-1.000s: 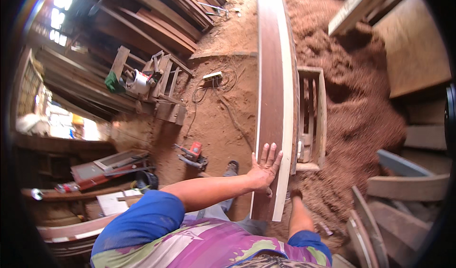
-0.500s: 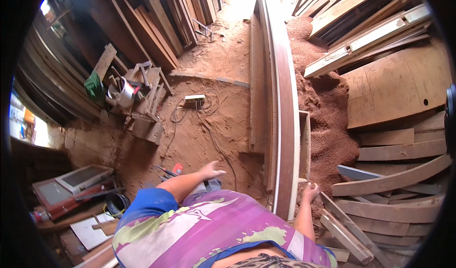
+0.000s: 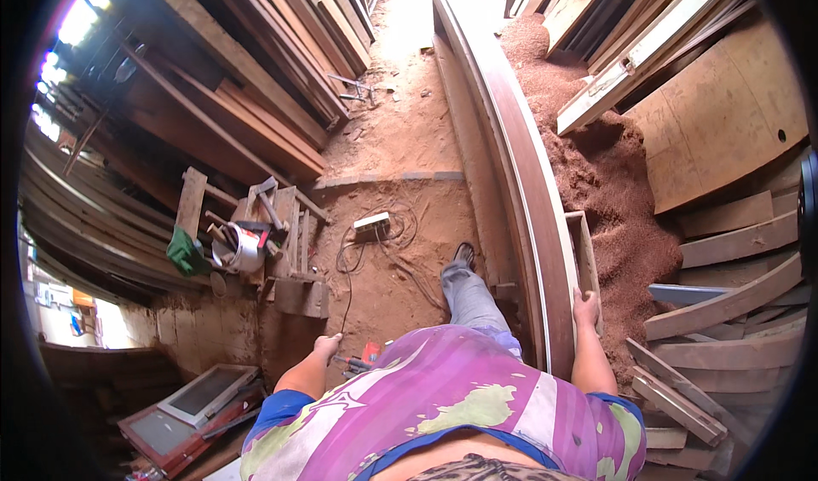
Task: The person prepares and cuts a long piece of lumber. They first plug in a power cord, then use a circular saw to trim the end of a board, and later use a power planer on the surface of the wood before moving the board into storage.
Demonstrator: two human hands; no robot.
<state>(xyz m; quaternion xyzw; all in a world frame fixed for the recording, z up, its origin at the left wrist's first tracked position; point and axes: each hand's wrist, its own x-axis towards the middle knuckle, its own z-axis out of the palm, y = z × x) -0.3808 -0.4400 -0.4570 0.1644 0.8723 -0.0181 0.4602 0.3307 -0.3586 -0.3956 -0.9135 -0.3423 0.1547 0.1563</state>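
Observation:
A long board (image 3: 541, 193) with a brown face and pale edges stands on its side, running away from me. My right hand (image 3: 585, 308) is at its right edge near my body, fingers curled against that edge. Off to the left, my left hand (image 3: 326, 345) hangs low with its fingers curled in; whatever it may hold is hidden. A thin dark cord (image 3: 347, 298) passes close by its fingertips. Beside that hand, a red-and-grey tool (image 3: 370, 352) lies low, partly hidden by my shirt. A narrow wooden frame (image 3: 584, 255) stands just beyond my right hand.
A power strip (image 3: 371, 222) with coiled cord lies on the dusty floor. A wooden stand (image 3: 298, 242) at left bears a white bucket (image 3: 247, 251) and tools. Reddish sawdust (image 3: 609, 200) heaps right of the board; curved timbers (image 3: 733, 311) are stacked beyond. Planks lean at far left.
My left hand has swung left and down from in front of my body. My right hand has come to the board's edge. My leg and shoe now show, stepped forward beside the board.

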